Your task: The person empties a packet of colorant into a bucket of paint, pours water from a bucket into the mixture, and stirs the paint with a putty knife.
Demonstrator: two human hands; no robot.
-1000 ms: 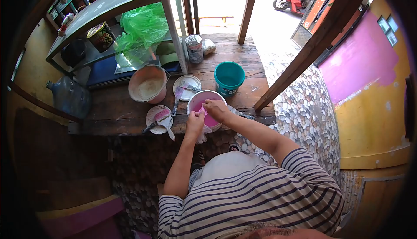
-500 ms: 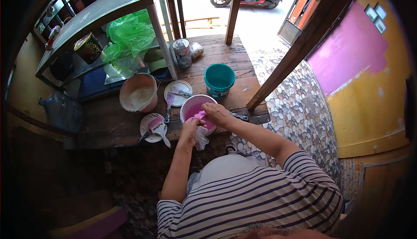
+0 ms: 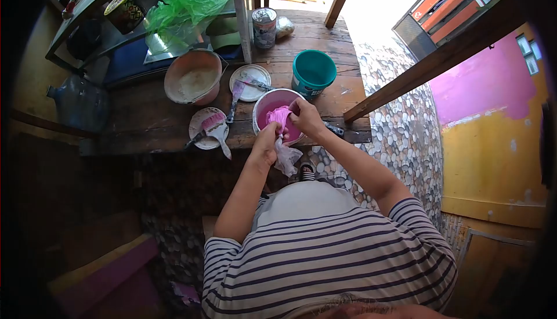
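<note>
Head view: my left hand and right hand, fingers curled nearly closed, pinch a pink-smeared plastic bag over the bucket beneath them; a paintbrush lies left.

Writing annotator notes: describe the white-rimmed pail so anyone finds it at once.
Start at the wooden table and follow its near edge to where the left hand and right hand are close together. The white-rimmed pail sits beneath them, nearer the person than the teal bucket. Its pink contents set it apart from that one and the peach bucket.
</note>
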